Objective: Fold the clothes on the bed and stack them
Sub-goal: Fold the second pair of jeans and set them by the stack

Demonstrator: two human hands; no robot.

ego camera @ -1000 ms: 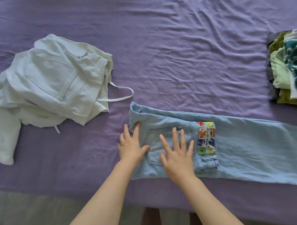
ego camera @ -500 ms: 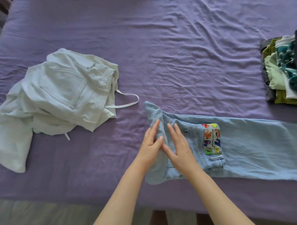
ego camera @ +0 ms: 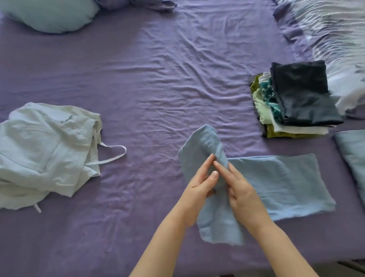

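Now your left hand [ego camera: 196, 188] and right hand [ego camera: 240, 191] pinch the jeans [ego camera: 282, 182], waist end lifted off the bed [ego camera: 154, 66] where it lay flat moments ago; fold toward the folded stack [ego camera: 296, 101] at two o'clock.

I see both hands meeting at the near edge of the purple bed [ego camera: 154, 81]. Left hand [ego camera: 200, 187] and right hand [ego camera: 241, 190] pinch a raised fold of the light blue jeans [ego camera: 282, 182] between thumb & fingers; rest of the jeans lies flat to the right. Pale white garment [ego camera: 41, 151] sits crumpled at left w/ a strap loop out. Folded stack [ego camera: 296, 99], dark piece on top, far right. Pillow [ego camera: 49, 14] top left, blue cushion [ego camera: 358, 163] at right edge.
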